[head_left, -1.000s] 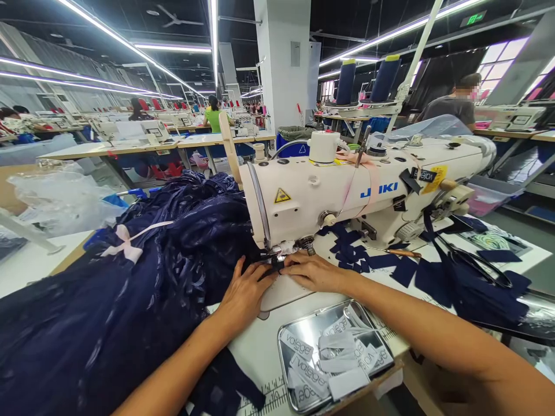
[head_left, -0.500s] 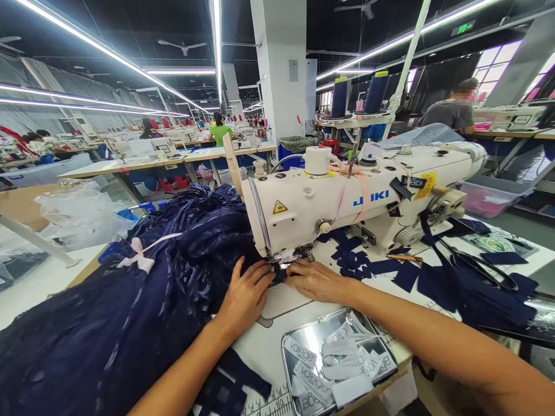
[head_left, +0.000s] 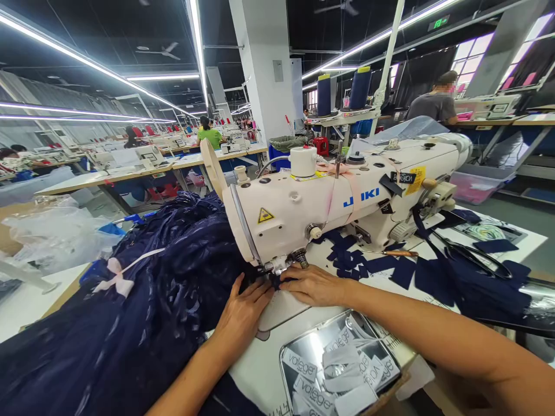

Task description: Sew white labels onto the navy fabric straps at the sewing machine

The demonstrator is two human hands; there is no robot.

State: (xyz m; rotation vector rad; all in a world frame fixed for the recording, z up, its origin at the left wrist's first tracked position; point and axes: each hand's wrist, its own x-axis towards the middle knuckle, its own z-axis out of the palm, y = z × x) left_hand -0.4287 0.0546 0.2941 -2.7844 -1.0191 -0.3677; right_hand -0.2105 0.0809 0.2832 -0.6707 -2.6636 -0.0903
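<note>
A white sewing machine stands across the table. Under its needle area, my left hand lies on dark navy fabric, fingers extended and slightly apart, pressing the cloth. My right hand is just right of the needle, its fingers bent together at the edge of a small dark piece; what its fingertips hold is hidden. The navy fabric is heaped left of the machine, with a pale pink bow on it. A metal tray of white printed labels sits in front of my right hand.
Navy fabric scraps, a wooden-handled tool and black scissors lie to the right. Clear plastic bags are at the left. Thread cones stand behind the machine. Other people work at tables farther back.
The whole view has shifted, so the machine appears farther left. Both hands stay by the needle, and the navy fabric in front of the left forearm has moved slightly.
</note>
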